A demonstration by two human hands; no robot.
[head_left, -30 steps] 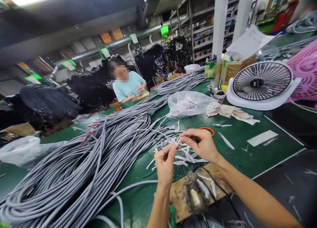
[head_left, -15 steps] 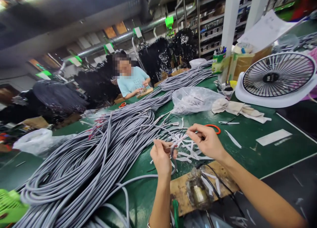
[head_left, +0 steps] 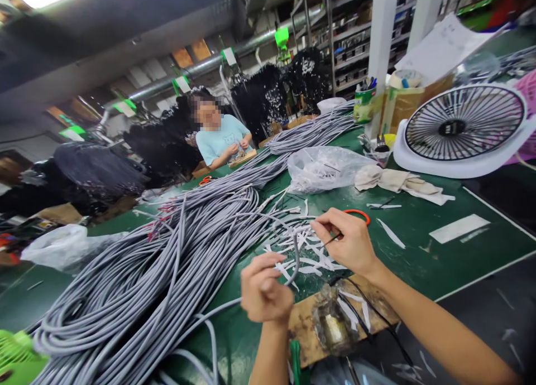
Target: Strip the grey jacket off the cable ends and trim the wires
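The left hand clenches a grey cable above the counter, while the right hand has its fingers pinching a thin dark sliver. White plastic strips lie beneath, orange scissors handles just beyond, a cable heap to the left, and a wooden board at the near edge.

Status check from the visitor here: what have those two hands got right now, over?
Left hand gripping grey cable. Right hand pinching a thin dark strand. White strip scraps below; orange-handled scissors beyond, nothing in the way.
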